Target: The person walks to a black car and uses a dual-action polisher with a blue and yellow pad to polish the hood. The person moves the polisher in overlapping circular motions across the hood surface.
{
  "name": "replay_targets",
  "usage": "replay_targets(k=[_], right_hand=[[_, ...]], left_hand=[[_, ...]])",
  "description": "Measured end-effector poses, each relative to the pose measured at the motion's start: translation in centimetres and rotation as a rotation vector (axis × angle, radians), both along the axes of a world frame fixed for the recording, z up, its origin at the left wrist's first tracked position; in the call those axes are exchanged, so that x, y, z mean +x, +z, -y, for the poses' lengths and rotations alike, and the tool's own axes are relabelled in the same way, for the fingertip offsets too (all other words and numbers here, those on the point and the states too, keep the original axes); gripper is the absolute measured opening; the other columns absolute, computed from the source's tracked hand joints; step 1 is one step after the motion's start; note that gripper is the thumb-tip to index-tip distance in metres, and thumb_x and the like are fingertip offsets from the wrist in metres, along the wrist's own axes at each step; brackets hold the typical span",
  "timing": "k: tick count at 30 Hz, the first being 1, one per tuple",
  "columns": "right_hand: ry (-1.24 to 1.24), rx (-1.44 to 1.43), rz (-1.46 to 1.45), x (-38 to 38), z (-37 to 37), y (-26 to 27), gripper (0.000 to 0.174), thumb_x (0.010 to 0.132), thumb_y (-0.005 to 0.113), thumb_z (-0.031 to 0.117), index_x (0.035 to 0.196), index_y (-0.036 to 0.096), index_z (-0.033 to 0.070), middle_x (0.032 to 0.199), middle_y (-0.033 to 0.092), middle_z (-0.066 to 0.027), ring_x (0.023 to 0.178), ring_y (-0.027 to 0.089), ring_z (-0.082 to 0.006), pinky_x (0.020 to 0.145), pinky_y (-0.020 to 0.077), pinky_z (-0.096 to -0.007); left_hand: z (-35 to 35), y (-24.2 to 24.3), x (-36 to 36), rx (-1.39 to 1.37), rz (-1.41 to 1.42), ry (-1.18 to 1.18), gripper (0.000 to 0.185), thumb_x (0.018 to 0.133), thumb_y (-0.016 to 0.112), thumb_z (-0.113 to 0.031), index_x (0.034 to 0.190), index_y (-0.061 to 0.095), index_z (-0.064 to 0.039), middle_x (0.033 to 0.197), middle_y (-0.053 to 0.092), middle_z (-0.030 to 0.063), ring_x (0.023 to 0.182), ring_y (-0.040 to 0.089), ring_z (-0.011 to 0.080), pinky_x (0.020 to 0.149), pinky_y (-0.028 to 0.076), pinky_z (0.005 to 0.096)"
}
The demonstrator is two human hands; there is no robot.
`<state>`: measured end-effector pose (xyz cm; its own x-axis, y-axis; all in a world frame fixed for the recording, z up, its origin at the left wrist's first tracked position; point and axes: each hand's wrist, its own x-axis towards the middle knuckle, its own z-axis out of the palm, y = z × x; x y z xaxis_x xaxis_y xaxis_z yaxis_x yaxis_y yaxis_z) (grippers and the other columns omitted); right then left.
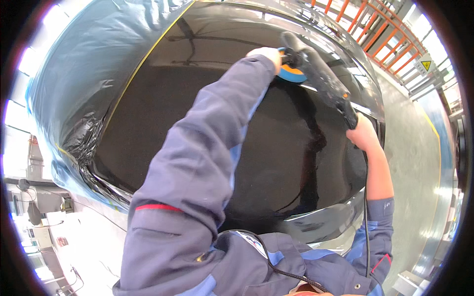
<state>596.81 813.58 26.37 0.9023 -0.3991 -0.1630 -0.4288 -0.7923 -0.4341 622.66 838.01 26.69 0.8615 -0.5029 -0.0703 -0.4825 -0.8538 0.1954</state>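
Observation:
A dark, glossy car hood spreads out below me. On its far right part stands a black corded polishing machine with an orange and blue pad. My left hand grips the machine's head end by the pad, partly hidden by my sleeve. Around the rear handle, near the hood's right edge, my right hand is closed. From that handle a black cable runs down along my right arm. Whether the pad is spinning cannot be told.
Clear plastic film covers the car at the left, its edge along yellow masking tape. Crumpled dark film lies by the hood's left corner. An orange metal railing and a yellow warning sign stand beyond the floor at right.

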Motion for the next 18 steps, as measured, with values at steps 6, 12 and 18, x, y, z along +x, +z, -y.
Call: replay_targets(k=[6,12,18], right_hand=[[-0.124,0.087,-0.039,-1.3,0.5,-0.6,0.029,0.073,0.066,0.002,0.101,0.059,-0.002,0.075,0.064,-0.0153,0.061,0.066,-0.0264,0.06,0.0524,-0.0397],[0.137,-0.107,0.01,6.5,-6.4,-0.3,0.036,0.073,0.068,0.011,0.104,0.061,-0.004,0.102,0.068,-0.029,0.104,0.064,-0.0453,0.09,0.0505,-0.0482],[0.385,-0.248,0.051,16.8,-18.0,0.5,0.033,0.074,0.069,0.015,0.1,0.061,-0.004,0.099,0.068,-0.0286,0.102,0.065,-0.0433,0.09,0.0517,-0.0478]], left_hand=[[2.9,0.6,-0.4,-0.075,-0.059,0.001,0.03,0.095,0.059,-0.021,0.118,0.073,-0.01,0.113,0.074,0.0145,0.107,0.071,0.0312,0.093,0.055,0.0406],[-8.1,-0.2,5.4,0.033,0.027,0.094,0.027,0.089,0.064,-0.018,0.111,0.074,-0.007,0.109,0.074,0.0179,0.104,0.071,0.0327,0.091,0.057,0.0429],[-25.2,-0.8,9.9,0.118,0.137,0.249,0.028,0.085,0.069,-0.02,0.11,0.072,-0.006,0.107,0.073,0.0189,0.106,0.07,0.0342,0.093,0.055,0.0438]])
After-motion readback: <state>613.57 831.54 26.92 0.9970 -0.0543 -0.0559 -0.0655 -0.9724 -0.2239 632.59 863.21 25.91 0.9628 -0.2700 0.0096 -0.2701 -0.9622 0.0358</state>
